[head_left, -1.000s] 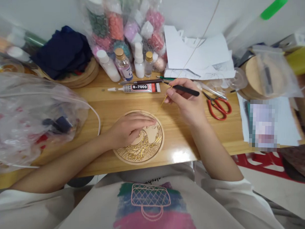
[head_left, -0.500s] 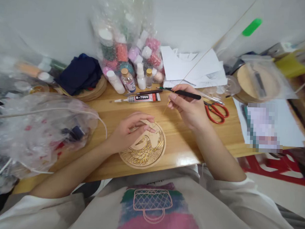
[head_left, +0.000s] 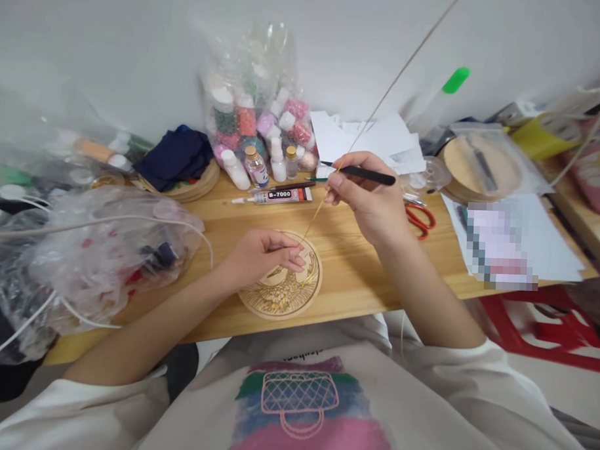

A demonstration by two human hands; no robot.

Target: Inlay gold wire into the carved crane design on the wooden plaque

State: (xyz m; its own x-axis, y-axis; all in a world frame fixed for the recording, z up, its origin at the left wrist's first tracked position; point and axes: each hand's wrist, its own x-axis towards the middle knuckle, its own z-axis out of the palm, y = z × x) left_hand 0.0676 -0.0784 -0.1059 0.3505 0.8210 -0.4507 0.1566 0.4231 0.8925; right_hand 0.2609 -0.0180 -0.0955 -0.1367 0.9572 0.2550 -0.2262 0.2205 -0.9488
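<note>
A round wooden plaque [head_left: 282, 304] with a gold crane-like relief lies on the table in front of me. Over its upper left part is my left hand [head_left: 269, 257], thumb and forefinger pinched where a thin gold thread [head_left: 317, 214] ends. That thread runs taut up to my right hand [head_left: 364, 198], whose fingertips also pinch it. Black tweezers [head_left: 368, 174] are tucked in the same hand, tips pointing left and clear of the plaque. My left fingers cover part of the carved design.
Behind the plaque lie a B-7000 glue tube [head_left: 284, 195] and small bottles [head_left: 255, 166]. Red-handled scissors [head_left: 421, 222] are right of my right hand. A crumpled plastic bag [head_left: 107, 244] fills the left side; paper sheets [head_left: 558, 240] lie at the right.
My left fingers have closed from a loose, spread pose into a pinch at the thread. The thread now stretches between both hands; the tweezers stay in my right hand. The view has shifted slightly.
</note>
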